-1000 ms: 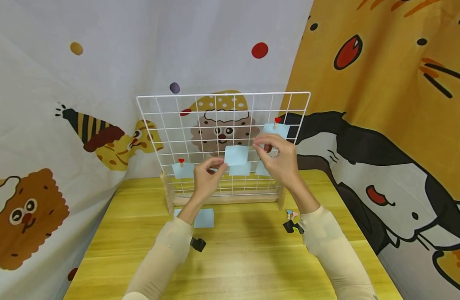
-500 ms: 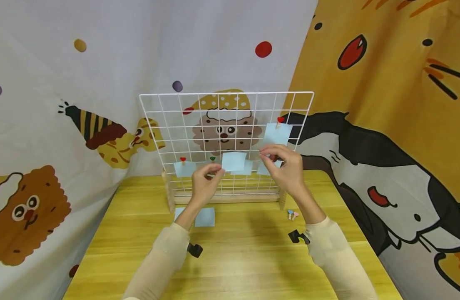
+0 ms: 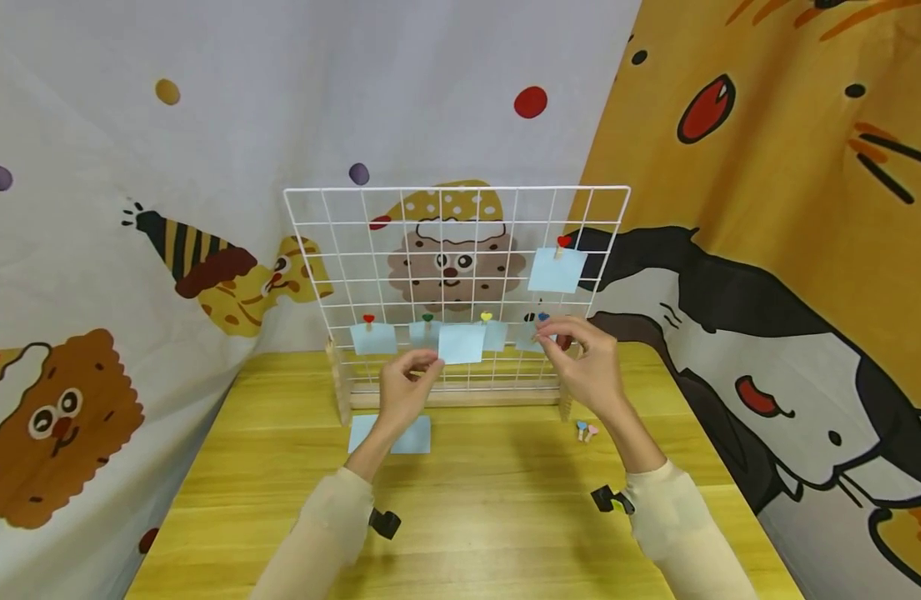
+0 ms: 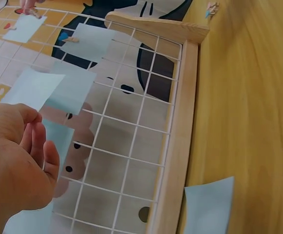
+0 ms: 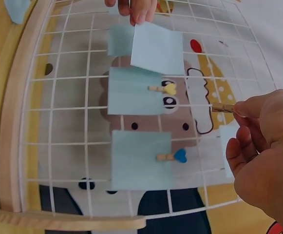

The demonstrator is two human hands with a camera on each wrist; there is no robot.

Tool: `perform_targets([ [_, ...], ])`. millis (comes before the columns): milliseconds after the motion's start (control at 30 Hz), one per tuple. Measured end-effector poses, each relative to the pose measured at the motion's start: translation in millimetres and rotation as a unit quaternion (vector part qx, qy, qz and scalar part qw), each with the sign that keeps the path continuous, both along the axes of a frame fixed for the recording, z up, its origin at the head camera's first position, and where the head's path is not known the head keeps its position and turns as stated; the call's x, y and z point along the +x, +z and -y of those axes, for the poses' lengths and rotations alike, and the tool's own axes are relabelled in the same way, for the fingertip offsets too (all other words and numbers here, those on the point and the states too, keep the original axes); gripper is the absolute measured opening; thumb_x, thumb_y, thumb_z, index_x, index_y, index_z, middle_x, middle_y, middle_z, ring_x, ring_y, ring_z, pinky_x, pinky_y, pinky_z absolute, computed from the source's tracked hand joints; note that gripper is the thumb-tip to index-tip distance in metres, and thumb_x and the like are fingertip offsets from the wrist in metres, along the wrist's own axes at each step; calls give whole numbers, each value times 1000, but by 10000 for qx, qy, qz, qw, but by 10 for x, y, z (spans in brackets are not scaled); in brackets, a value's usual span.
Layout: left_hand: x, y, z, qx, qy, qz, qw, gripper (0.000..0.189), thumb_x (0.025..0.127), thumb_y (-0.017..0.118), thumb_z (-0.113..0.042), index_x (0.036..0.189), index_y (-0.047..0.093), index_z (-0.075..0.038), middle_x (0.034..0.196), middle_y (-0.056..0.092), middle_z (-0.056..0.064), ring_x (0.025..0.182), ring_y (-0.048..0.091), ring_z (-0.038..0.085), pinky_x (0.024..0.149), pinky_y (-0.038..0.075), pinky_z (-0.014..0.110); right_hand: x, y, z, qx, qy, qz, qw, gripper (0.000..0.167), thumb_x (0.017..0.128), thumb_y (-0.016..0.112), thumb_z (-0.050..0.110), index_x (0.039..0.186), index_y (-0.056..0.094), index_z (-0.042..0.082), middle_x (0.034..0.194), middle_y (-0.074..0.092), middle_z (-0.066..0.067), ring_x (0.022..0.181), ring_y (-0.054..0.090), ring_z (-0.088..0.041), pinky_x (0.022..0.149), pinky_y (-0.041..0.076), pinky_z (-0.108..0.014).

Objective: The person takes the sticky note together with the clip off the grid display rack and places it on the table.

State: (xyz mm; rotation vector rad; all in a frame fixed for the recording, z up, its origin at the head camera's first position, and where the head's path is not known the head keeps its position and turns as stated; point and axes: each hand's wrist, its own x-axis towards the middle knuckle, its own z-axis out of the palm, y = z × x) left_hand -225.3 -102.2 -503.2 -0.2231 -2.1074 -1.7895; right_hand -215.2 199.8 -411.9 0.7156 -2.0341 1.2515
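Note:
My left hand pinches a light blue paper note by its lower left corner, in front of the white wire grid. That note overlaps others hanging behind it. My right hand pinches a small wooden clothespin between thumb and finger; the fingers hide its other end. Across the lower grid hang notes held by heart clothespins: one with a red heart, one with green, one with yellow and one with blue. Higher at the right, another note hangs from a red-heart clothespin.
Loose blue notes lie on the wooden table, left of centre before the grid. A blue and a pink clothespin lie near the grid's right wooden foot. A cartoon-printed cloth hangs behind.
Both hands have come down in front of the grid. The left moved slightly left with its note, the right slightly right with the clothespin, uncovering the upper right note.

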Motion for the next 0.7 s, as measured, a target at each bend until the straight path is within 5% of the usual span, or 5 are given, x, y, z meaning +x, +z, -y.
perform_targets([
  [700, 291, -395, 55, -39, 18, 544, 9985, 11, 101, 85, -10, 113, 87, -9, 109, 87, 14, 89, 74, 4, 77, 61, 16, 150, -483, -341, -58, -265, 334, 9991, 14, 95, 84, -10, 100, 86, 3, 107, 84, -15, 77, 57, -10, 69, 47, -18],
])
